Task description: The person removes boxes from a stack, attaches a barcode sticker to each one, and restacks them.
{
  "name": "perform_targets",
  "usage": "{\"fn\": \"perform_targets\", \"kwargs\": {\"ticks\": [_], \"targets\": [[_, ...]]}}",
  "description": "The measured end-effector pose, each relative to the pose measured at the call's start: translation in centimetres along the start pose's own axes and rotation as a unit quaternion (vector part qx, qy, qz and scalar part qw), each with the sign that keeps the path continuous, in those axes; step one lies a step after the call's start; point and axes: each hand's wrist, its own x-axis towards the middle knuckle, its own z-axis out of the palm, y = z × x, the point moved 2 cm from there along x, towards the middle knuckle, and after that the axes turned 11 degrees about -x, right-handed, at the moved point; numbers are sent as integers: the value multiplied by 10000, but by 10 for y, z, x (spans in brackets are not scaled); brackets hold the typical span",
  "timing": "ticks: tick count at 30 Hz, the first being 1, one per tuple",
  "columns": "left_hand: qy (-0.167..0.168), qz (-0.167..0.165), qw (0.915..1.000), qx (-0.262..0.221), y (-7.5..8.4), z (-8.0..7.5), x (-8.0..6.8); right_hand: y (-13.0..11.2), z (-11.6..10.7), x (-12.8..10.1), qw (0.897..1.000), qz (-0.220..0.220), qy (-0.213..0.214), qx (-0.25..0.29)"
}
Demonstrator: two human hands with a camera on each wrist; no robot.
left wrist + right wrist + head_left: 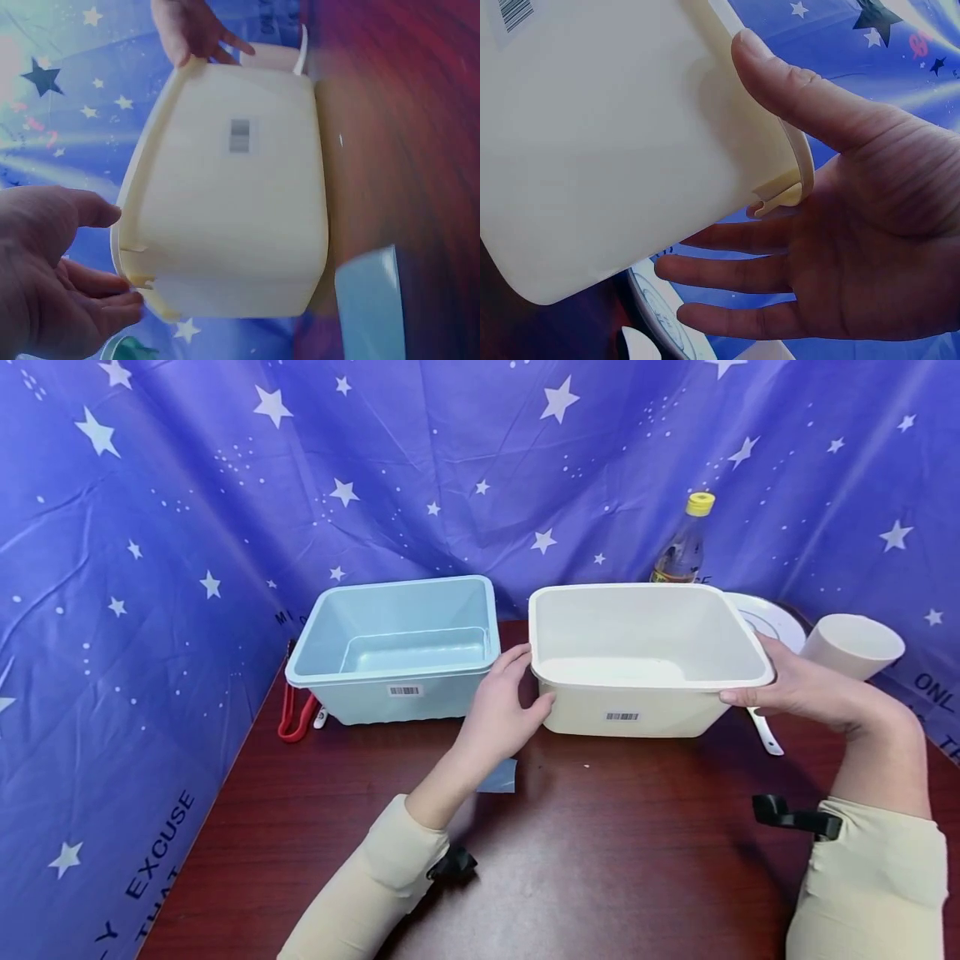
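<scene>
A cream plastic storage bin (626, 714) with a barcode label on its front stands between my two hands. My left hand (501, 710) holds its front left corner, the thumb at the front and the fingers at the left rim. At the opposite end my right hand (813, 689) grips the front right corner. The right thumb (802, 94) presses by the rim, while the other fingers extend past the side wall. A light blue bin (397, 700), also labelled with a barcode, sits left of the cream one. Both bins look bare inside.
Behind the cream bin stands a bottle (682, 547) with a yellow cap. A white plate (772, 618), a tilted white cup (855, 643) and a white handle (767, 735) lie right. Red tongs (296, 714) lie left of the blue bin. A light blue piece (501, 777) lies in front.
</scene>
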Motion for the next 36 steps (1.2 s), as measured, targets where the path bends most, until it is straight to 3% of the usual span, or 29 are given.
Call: {"fn": "perform_targets", "kwargs": {"ticks": [3,8,14,18,21,24,31,36], "targets": [[-72,-457,9942,-970,-5,4,1,2,1,0,9998,-60,-24,177],[-409,-1158,9642,-2352,-18,15,2,8,2,1,9989,-68,-144,436],[-742,-1353,9454,-2871,-29,27,5,16,1,1,9942,224,-503,927],[-793,-1708,9240,-3327,-31,31,5,20,2,1,9891,242,-553,1342],[-777,-1792,9134,-3572,-32,33,6,24,3,0,9845,270,-557,1639],[-777,-1728,9124,-3629,-35,34,7,29,4,0,9788,303,-535,1953],[-860,-1962,9036,-3709,-42,37,10,31,10,4,9655,178,-592,2529],[-819,-1959,9014,-3773,-43,34,11,29,11,6,9643,111,-792,2525]]}}
